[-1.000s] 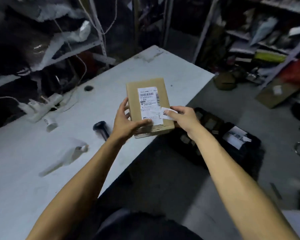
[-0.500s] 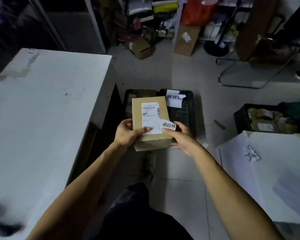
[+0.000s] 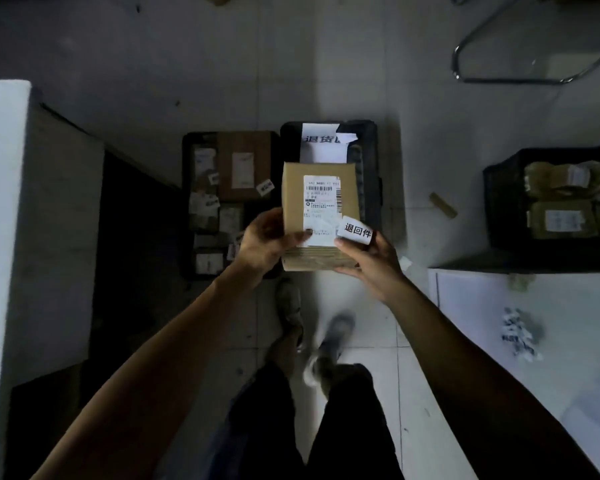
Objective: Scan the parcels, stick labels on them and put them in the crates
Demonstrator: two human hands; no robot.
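A brown cardboard parcel (image 3: 293, 202) with a white shipping label is held over the floor crates. My left hand (image 3: 264, 239) grips its left side, thumb across the shipping label. My right hand (image 3: 368, 259) holds its lower right corner, and a small white sticker with black characters (image 3: 357, 232) sits at the fingertips on the parcel's right edge. Under the parcel stands a black crate (image 3: 373, 161) with a white paper sign. To its left another black crate (image 3: 187, 202) holds several labelled parcels.
A white table (image 3: 0, 202) runs along the left. At the right, another white surface (image 3: 534, 341) carries torn label scraps, and behind it stands a black crate (image 3: 499, 209) of parcels. A chair's metal frame (image 3: 520, 77) lies far right. My feet are on the tiled floor.
I have turned away from the left table and stepped toward the floor crates. The parcel, held by both hands with the sticker at its right edge, now hangs over the crate with the paper sign.
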